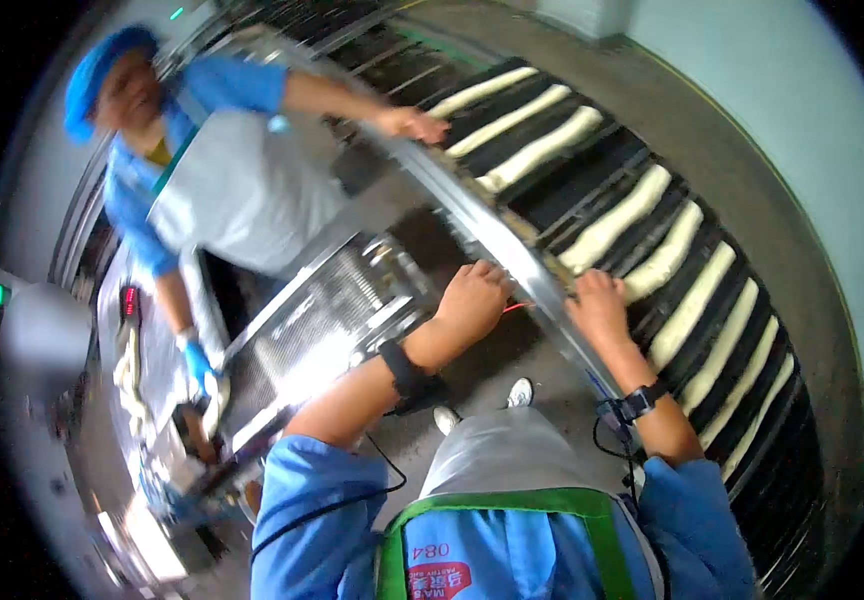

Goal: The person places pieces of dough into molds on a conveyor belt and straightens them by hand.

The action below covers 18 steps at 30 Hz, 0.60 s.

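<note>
My left hand (475, 298) is just left of the long metal rail (517, 255), its fingers curled inward. What they close on, if anything, is hidden, and a thin red line (515, 307) shows beside it. My right hand (600, 303) is across the rail, fingers bent at the near ends of the black grooved trays (667, 290). The end of a pale dough strip (665, 255) is right against it; whether the fingers grip dough or tray edge is not visible. Several more strips, such as a long dough strip (692, 308), lie side by side in the grooves.
Opposite, a co-worker (242, 190) has one bare hand (412, 125) at the far trays and a blue-gloved hand (197, 365) on pale dough (217, 402). A metal mesh conveyor (297, 330) stands at left. A pale wall (752, 110) runs beyond the trays.
</note>
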### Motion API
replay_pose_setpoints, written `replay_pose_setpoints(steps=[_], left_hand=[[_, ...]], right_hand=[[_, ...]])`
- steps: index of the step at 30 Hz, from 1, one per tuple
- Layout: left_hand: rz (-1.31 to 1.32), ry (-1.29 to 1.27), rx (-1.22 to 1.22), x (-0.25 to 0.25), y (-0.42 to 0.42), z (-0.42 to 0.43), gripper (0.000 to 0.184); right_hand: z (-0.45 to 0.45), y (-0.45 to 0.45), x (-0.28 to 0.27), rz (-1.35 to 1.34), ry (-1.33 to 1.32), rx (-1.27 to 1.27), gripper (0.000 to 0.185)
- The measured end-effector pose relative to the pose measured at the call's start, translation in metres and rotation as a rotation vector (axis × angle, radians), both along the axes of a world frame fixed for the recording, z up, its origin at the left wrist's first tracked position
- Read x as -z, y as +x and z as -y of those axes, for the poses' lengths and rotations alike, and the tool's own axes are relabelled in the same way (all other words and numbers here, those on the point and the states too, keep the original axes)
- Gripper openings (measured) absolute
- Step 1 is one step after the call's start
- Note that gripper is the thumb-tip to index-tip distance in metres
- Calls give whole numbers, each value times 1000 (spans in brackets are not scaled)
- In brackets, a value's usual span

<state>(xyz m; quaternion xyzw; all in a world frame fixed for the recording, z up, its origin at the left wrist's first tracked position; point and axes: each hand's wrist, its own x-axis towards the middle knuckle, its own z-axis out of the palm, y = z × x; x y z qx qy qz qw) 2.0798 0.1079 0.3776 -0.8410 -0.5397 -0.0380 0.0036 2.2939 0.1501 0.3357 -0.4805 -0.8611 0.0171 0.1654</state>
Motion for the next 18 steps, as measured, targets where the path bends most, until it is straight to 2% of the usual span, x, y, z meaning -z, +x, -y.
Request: replay_pose_setpoints(steps=[2,4,7,8,10,11,12,15,18], left_hand=[[111,-52,-148,2,-43,48,29],[193,49,-248,16,-88,100,18],[221,-54,-437,59,-162,185,22],[353,-101,-615,52,-172,211,23],[401,-160,-828,50,-200,257,21],[448,-91,-943,45,-206,285,21],[428,37,-923,53,-216,307,22],[478,-72,-1058,53,-223,350,23],[554,-64,-1060,64,-231,371,23]], right_hand=[[0,-6,-1,84,69,-20,24],[-1,-13,-4,116,49,-6,25],[-6,-20,3,114,170,-24,23],[-4,-21,3,94,192,-12,19],[-10,-21,15,89,230,-12,18],[-14,-20,20,83,257,17,16],[-14,-22,18,84,266,3,16],[-17,-22,15,52,161,19,16],[-33,-15,35,114,265,59,23]])
